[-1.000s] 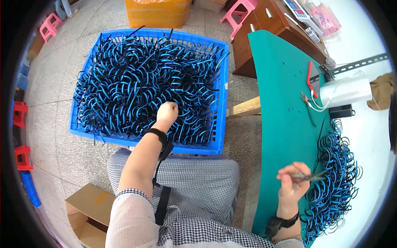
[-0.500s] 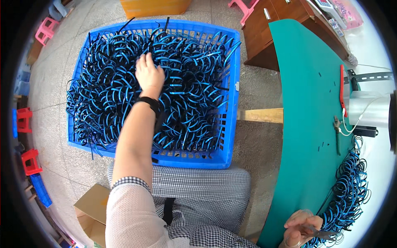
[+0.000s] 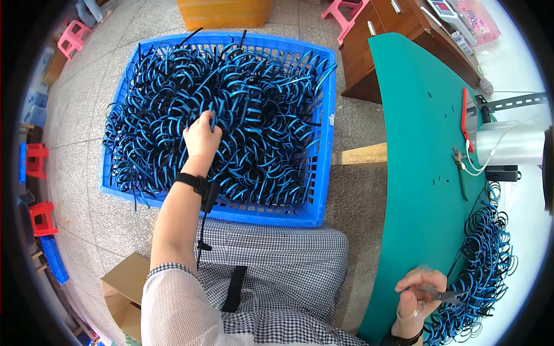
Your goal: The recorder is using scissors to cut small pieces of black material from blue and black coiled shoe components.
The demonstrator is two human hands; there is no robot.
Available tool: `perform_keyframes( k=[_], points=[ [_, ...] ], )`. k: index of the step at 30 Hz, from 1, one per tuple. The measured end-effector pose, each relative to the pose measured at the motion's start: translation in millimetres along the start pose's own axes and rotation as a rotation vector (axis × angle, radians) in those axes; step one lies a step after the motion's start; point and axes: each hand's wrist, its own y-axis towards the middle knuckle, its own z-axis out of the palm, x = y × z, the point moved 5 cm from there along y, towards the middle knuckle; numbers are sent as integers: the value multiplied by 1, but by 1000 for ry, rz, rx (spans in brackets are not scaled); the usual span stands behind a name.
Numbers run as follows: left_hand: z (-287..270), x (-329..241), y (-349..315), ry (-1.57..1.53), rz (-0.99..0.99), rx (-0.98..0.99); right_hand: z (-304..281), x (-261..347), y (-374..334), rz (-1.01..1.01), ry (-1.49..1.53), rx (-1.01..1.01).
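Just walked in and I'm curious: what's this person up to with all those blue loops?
A seated person's left hand reaches into a blue plastic crate on the floor and closes on one of the many black-and-blue curved bands heaped inside. The right hand rests at the edge of the green-topped table, holding small dark scissors beside another pile of the same bands.

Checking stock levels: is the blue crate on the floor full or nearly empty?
Full. The blue crate is heaped to its rim with black-and-blue loops; the left hand grips one.
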Motion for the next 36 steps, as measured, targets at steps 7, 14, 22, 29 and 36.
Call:
perform_keyframes(
  k=[7,14,22,29,36],
  points=[
    [-72,15,-36,133,158,-143,-2,2,-1,-7,44,-36],
    [-102,11,-51,141,149,-124,1,-3,3,-30,24,11],
    [-49,-29,-44,75,360,-140,1,2,2,-88,-56,54],
    [-15,-65,51,-311,284,-199,0,1,-2,-42,-26,-16],
    [87,-14,100,146,-150,292,1,19,15,63,119,133]
  ],
)
